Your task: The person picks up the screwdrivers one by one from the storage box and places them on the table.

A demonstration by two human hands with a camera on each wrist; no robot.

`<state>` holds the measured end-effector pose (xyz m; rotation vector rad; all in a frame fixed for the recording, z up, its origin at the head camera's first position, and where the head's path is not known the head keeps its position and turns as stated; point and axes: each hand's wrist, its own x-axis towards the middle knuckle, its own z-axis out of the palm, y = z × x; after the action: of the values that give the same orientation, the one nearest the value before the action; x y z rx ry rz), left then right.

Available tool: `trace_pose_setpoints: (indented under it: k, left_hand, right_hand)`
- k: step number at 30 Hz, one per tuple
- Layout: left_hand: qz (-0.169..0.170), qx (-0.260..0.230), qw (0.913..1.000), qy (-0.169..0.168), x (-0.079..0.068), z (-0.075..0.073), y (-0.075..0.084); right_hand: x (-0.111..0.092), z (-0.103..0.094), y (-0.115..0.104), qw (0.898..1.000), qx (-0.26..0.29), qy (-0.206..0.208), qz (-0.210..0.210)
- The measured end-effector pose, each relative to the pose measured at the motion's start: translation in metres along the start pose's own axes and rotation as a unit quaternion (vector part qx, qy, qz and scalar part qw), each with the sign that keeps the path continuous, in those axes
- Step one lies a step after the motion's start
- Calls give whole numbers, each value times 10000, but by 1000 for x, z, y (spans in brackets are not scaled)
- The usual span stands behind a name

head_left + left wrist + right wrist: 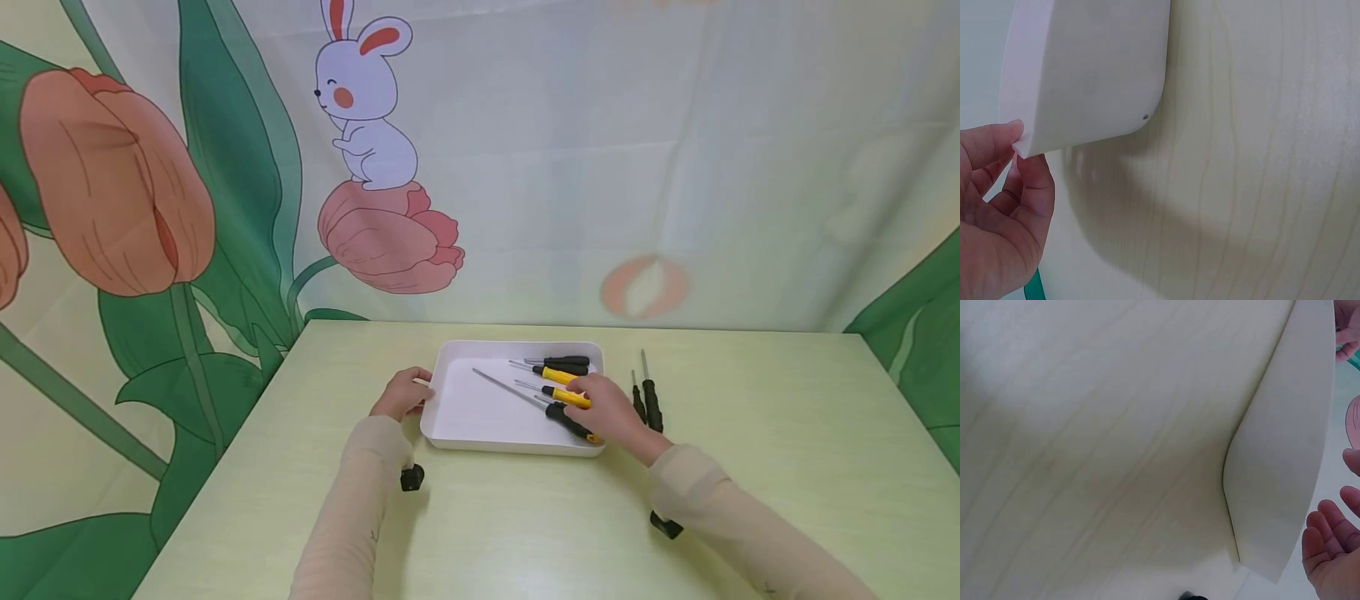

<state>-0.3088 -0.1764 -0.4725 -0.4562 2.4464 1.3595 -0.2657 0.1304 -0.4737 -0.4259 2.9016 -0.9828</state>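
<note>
A shallow white tray [480,417] with several screwdrivers in it sits on the table. My left hand [403,393] pinches its rim at the left side, thumb above and fingers curled beneath. Over the tray's right half, my right hand [611,412] has thumb and fingers around the handle of a yellow screwdriver [561,395]. Just behind it lies another yellow screwdriver [557,376]. A long black screwdriver [562,417] slants under the right hand. In the right wrist view, that hand's fingers [1335,522] are curled beside the tray wall [1279,456]; the screwdriver is out of sight there.
Black-handled screwdrivers [567,362] lie at the tray's back right. Outside the tray on the right, a long black screwdriver [651,400] lies beside a smaller black screwdriver [638,404]. A printed curtain [540,167] hangs behind the table's back edge.
</note>
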Motion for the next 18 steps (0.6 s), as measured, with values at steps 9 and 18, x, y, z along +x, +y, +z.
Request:
trace_pose_setpoints:
  k: [9,18]
  left_hand:
    - [4,-30,10000,9,0,0,0]
    - [-33,39,10000,25,0,1,1]
  right_hand:
    - [4,14,-6,9987,-471,-169,-24]
    - [5,23,-8,9956,-926,-119,-18]
